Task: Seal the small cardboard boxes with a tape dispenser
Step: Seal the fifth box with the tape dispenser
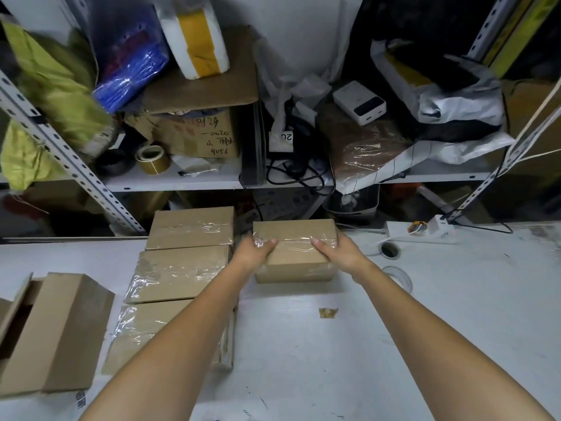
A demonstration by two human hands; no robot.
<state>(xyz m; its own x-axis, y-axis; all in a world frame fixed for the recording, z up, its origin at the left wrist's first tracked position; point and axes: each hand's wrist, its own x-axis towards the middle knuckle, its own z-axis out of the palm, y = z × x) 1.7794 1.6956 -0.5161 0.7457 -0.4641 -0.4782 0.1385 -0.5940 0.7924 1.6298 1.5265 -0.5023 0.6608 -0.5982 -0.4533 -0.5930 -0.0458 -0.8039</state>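
At the left edge of the bench (303, 360), an open box (51, 332) stands with one flap loose on its left side. Just right of it, three taped boxes (179, 273) form a column running from the front towards the far edge. Each touches the next, and their long axes run left to right. The left forearm passes over the nearest one.

Both arms are extended forward, nearly straight, and converge on one box (294, 253). The left hand (253, 253) grips the box's left end, with the thumb laid on the top face and the fingers wrapped round the end, out of sight. The right hand (337, 252) grips the right end in the same way.

The box sits at the far edge, about mid-width, just right of the farthest taped box. Its long axis runs left to right, parallel to the far edge. The top seam, covered with clear tape, follows that axis. Whether its base rests on the bench cannot be determined.

A tape scrap (328, 312) lies on the bench between the forearms. A power strip (419, 230) lies along the far edge, right of the right hand.
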